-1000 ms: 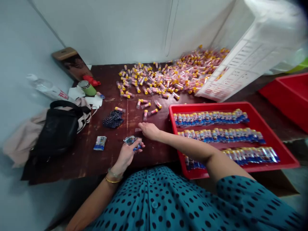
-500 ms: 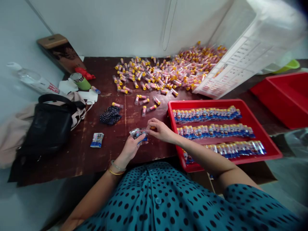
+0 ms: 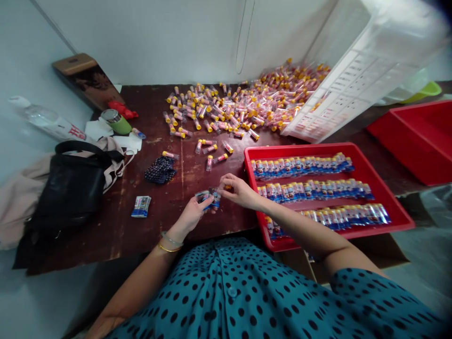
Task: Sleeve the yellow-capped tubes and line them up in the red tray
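Observation:
My left hand (image 3: pixel 192 213) is closed on small blue-and-clear plastic packets (image 3: pixel 212 197), thumb on top, above the table near its front edge. Just to the right, my right hand (image 3: pixel 237 190) has its fingers pinched at the packets' upper end, with a bit of yellow cap showing between them. A red tray (image 3: pixel 252 181) beside my right forearm holds rows of filled packets (image 3: pixel 303 189) with yellow tops. Beyond my hands several yellow-capped tubes (image 3: pixel 209 163) lie loose. A small stack of flat blue packets (image 3: pixel 141 206) rests to the left.
A large pile of capped tubes (image 3: pixel 243 106) lies at the back, beside a tilted white basket (image 3: pixel 339 94). Another red tray (image 3: pixel 420 141) is far right. On the left are a black bag (image 3: pixel 70 183), dark dotted cloth (image 3: pixel 160 170), green jar (image 3: pixel 120 123) and bottle (image 3: pixel 49 121).
Both hands have shifted slightly, my left hand a little to the right. The blue packets now appear spread wider between the hands.

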`<state>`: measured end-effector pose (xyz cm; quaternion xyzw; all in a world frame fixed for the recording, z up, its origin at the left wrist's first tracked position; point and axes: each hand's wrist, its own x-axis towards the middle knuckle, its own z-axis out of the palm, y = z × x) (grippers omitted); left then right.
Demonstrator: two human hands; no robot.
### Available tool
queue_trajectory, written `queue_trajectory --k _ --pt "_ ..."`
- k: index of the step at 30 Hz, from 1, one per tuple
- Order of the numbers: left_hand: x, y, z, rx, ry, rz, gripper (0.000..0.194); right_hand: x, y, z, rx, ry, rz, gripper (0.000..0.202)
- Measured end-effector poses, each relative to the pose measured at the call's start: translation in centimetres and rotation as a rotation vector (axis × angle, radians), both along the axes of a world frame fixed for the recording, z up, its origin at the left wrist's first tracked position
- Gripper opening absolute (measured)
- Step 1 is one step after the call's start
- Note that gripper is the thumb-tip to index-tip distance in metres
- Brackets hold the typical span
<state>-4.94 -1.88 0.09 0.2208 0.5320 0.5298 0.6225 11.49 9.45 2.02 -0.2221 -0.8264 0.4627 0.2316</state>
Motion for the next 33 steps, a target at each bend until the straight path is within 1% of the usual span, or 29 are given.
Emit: queue_trajectory --k 2,4,7,9,11,13,17,21,24,29,31,33 --pt "0.1 0.3 -0.2 0.01 0.024 0.019 0.035 0.3 0.4 -0.1 -0.033 0.011 -0.023 0.013" --pt "0.1 0.6 -0.5 0.028 0.057 0.063 0.035 0.7 0.9 0.0 -0.116 0.05 -0.06 0.012" --pt "0.0 1.0 -0.8 0.051 0.11 0.109 0.033 1.4 2.2 0.8 -0.341 0.196 -0.136 0.022" --pt "-0.1 1.1 -0.9 0.057 0.137 0.118 0.032 2.0 3.0 1.6 -0.486 0.266 -0.17 0.024" --pt "-0.2 1.1 -0.9 0.055 0.153 0.113 0.033 2.4 3.6 2.3 -0.582 0.271 -0.177 0.025" --pt "-0.3 1.1 -0.9 0.051 0.157 0.076 0.033 2.6 3.8 2.8 -0.634 0.263 -0.168 0.027" --pt "-0.3 1.1 -0.8 0.067 0.171 0.004 0.03 2.3 3.5 3.1 -0.692 0.268 -0.145 0.028" --pt "-0.1 1.0 -0.5 0.087 0.201 0.001 0.028 1.9 3.2 2.8 -0.7 0.229 -0.133 0.025" --pt "-0.1 0.9 -0.1 0.119 0.224 -0.025 0.026 1.8 3.2 2.5 -0.649 0.194 -0.108 0.025" --pt "0.3 0.9 0.1 0.149 0.236 -0.072 0.024 2.0 2.6 2.1 -0.51 0.192 -0.101 0.028" --pt "0.9 1.0 0.1 0.142 0.206 -0.088 0.023 2.2 1.9 2.1 -0.422 0.198 -0.131 0.026" --pt "1.7 1.0 0.0 0.116 0.135 -0.094 0.026 2.4 1.0 2.0 -0.304 0.178 -0.189 0.022"
